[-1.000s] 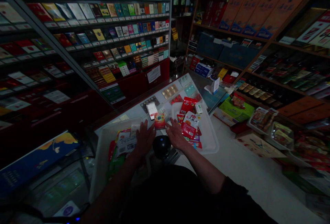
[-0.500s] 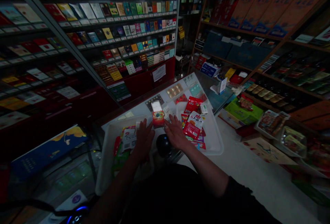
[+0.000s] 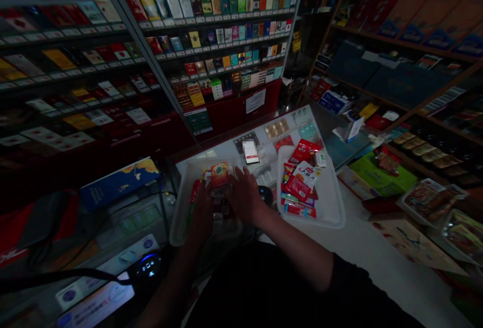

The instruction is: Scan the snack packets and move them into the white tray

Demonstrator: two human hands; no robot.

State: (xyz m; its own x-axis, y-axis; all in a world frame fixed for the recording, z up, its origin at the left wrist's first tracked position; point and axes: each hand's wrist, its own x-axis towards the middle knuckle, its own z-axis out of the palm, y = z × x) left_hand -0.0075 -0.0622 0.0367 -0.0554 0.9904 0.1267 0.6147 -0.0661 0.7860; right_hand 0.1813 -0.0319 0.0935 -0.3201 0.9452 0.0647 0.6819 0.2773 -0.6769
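Note:
A small red-orange pack with a green round picture on its front (image 3: pixel 219 174) is held between my two hands. My left hand (image 3: pixel 203 210) closes on its left side and my right hand (image 3: pixel 244 194) on its right side. Both hands are over the left white plastic bin (image 3: pixel 178 217), which holds several colourful packets partly hidden by my hands and the pack. Just right of my right hand stands a black rounded device (image 3: pixel 266 195). Beyond it, the right white bin (image 3: pixel 337 207) holds red snack packets (image 3: pixel 300 187) and a small white-green box (image 3: pixel 320 159).
A white, partly blurred-out item (image 3: pixel 251 153) lies on the glass counter (image 3: pixel 226 149). Shelves of small packs (image 3: pixel 226 36) stand behind it. At the left are a blue box (image 3: pixel 116 184) and a lit screen (image 3: pixel 100 305); at the right, a green box (image 3: pixel 392 174).
The red-orange pack has gone from the counter to above the left bin, between my hands. My right hand has crossed leftward from beside the right bin. The camera view has turned left.

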